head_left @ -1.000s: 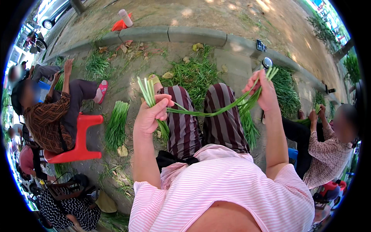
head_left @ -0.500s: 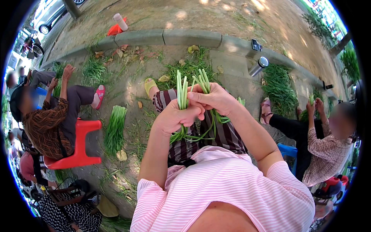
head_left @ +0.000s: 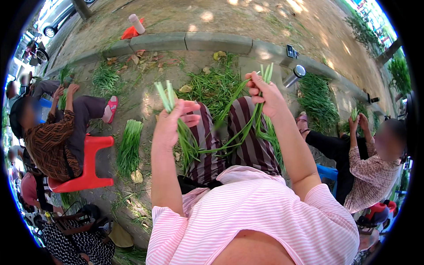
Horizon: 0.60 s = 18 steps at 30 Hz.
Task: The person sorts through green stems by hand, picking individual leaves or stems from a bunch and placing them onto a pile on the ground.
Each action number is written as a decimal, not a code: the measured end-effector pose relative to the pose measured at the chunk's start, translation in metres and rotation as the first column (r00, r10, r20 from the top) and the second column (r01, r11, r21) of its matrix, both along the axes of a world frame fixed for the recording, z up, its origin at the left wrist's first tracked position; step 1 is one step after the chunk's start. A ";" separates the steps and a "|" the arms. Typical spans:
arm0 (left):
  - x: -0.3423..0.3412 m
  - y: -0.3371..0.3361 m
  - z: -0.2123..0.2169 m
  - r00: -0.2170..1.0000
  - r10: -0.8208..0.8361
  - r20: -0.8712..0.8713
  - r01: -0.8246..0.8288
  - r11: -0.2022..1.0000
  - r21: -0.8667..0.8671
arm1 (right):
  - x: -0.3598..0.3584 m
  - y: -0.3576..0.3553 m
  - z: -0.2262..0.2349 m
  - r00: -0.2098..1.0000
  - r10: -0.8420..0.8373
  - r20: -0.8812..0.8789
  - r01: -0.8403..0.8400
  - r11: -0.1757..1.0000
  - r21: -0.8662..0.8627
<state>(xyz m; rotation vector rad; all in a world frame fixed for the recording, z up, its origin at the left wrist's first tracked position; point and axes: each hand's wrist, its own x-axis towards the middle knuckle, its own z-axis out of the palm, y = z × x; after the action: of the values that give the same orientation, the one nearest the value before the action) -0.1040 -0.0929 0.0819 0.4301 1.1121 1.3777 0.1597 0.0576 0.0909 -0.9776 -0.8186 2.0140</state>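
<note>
My left hand holds a small bunch of garlic chives against its palm, pale stem ends up and green leaves hanging below; its fingertips point right. Farther right and higher, my right hand grips another, thinner bunch of chives between thumb and fingers. Some long leaves sag in a loop between the two bunches, over my striped trousers. Beyond my knees lies a loose heap of chives on the ground.
A neat chive bundle lies to my left, near a red stool with a seated person. At right are a larger chive pile, a steel tumbler and another person handling chives. A concrete kerb runs across ahead.
My hands have moved apart from being together: the left went left, the right went up and right. Chive leaves now stretch between them. The person at left has lowered their hands.
</note>
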 end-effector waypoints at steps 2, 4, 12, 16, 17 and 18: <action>-0.022 -0.010 -0.005 0.998 0.017 -0.053 -0.016 1.000 0.019 | 0.016 0.009 -0.008 0.997 -0.078 0.002 0.078 0.997 -0.026; -0.036 -0.017 -0.008 0.992 0.057 -0.109 -0.054 0.998 0.024 | 0.035 0.016 -0.019 0.992 -0.126 0.014 0.127 0.991 -0.040; -0.040 -0.031 0.002 0.977 0.063 -0.202 -0.071 0.997 -0.034 | 0.092 0.020 -0.060 0.973 -0.203 0.110 0.216 0.968 -0.125; -0.025 -0.023 -0.002 0.972 -0.032 -0.232 0.022 0.999 -0.049 | 0.102 0.013 -0.062 0.959 -0.211 0.188 0.231 0.969 -0.091; -0.019 -0.020 -0.002 0.968 -0.063 -0.243 0.052 0.997 -0.055 | 0.103 0.012 -0.062 0.956 -0.214 0.199 0.235 0.968 -0.088; -0.010 -0.017 0.000 0.967 -0.066 -0.245 0.050 0.996 -0.071 | 0.104 0.011 -0.062 0.955 -0.215 0.204 0.234 0.969 -0.079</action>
<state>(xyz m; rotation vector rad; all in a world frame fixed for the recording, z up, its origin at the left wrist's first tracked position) -0.1137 -0.1098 0.0814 0.5947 1.3327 1.2571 0.2632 0.0687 0.0285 -1.2822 -0.6759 1.7984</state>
